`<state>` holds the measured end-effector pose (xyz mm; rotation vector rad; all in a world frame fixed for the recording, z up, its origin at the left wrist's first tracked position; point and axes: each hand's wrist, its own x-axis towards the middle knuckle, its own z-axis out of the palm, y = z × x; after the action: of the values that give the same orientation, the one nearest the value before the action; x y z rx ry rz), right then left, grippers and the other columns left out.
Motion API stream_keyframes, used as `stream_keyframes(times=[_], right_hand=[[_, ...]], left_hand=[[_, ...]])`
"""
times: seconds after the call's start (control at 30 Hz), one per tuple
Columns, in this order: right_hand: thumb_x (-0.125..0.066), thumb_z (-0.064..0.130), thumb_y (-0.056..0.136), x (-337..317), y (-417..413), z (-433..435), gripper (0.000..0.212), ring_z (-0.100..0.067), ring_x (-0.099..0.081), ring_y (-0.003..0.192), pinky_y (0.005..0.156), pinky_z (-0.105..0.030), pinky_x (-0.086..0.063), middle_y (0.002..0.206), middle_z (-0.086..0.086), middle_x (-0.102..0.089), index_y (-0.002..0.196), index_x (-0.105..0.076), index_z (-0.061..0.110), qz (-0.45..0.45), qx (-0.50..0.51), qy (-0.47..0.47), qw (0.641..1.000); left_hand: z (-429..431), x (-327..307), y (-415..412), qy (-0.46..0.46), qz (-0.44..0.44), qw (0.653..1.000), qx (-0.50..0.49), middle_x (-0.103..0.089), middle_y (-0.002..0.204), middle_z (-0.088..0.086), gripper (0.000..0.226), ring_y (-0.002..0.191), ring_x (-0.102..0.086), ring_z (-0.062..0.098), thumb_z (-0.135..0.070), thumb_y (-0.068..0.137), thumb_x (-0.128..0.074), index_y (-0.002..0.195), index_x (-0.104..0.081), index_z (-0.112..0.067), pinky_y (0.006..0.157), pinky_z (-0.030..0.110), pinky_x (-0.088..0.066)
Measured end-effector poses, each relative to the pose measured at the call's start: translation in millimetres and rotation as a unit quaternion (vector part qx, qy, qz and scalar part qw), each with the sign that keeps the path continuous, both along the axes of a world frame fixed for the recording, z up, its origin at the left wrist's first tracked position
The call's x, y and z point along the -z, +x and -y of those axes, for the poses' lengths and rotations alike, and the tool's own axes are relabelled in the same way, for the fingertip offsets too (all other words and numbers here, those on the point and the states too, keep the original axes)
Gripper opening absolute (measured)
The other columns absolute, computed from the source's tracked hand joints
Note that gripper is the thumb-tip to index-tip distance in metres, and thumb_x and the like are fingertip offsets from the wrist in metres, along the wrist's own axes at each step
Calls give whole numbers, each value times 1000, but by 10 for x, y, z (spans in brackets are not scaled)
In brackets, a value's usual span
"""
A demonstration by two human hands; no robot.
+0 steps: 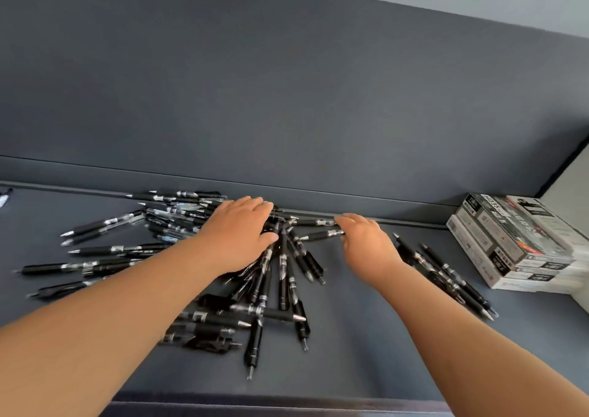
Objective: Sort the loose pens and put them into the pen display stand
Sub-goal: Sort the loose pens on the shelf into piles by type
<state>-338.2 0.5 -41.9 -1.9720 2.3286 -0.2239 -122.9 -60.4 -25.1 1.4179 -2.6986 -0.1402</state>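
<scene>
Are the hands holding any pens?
Left hand lies flat on the pen pile, gripping nothing. Right hand touches the end of one pen; grip unclear.

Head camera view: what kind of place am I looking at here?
Likely a stationery shop counter or stockroom desk: a heap of loose black pens on a dark grey tabletop, stacked printed cartons at right, and a grey partition behind.
</scene>
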Motion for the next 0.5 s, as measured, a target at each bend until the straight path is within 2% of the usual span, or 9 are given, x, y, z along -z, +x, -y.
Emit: stream_keyframes(times=[0.1, 0.17, 0.3, 0.4, 0.5], right_hand=[[-39, 0, 90, 22, 12, 159, 61, -22, -21, 142, 113, -38, -27, 154, 3, -29, 147, -32, 23, -15, -8, 28, 999], [-40, 2, 88, 52, 8, 231, 62, -24, -25, 139, 111, -39, -27, 150, 3, -33, 145, -33, 25, -33, -1, 47, 998], [-47, 14, 92, 88, -3, 285, 38, -27, -39, 120, 98, -37, -33, 127, -4, -46, 129, -48, 23, -93, 32, 56, 994], [-47, 24, 96, 68, -11, 267, 26, -30, -43, 116, 90, -38, -38, 122, -8, -47, 120, -49, 15, -71, 41, 70, 994], [-48, 27, 97, 57, 16, 198, 26, -33, -47, 114, 86, -37, -41, 121, -12, -48, 116, -50, 9, -40, 48, 78, 995]], left_hand=[[23, 1, 96, 10, -3, 1000, -7, -17, 158, 2, 61, 146, -13, 19, -44, 99, -35, 151, -17, -18, 119, 35, -10], [31, 3, 123, 12, -4, 1000, -6, -24, 156, 2, 57, 144, -18, 18, -41, 99, -37, 149, -24, -17, 117, 35, -13], [58, 35, 103, 10, -17, 1000, -2, -44, 143, 1, 45, 135, -35, 19, -38, 97, -44, 136, -44, -16, 112, 35, -26], [52, 58, 5, 15, -42, 999, -2, -52, 126, 1, 39, 121, -44, 20, -39, 93, -50, 125, -54, -16, 102, 34, -36], [30, 83, -103, 26, -61, 998, 10, -51, 125, -1, 38, 120, -42, 19, -39, 92, -53, 124, -55, -20, 100, 33, -36]])
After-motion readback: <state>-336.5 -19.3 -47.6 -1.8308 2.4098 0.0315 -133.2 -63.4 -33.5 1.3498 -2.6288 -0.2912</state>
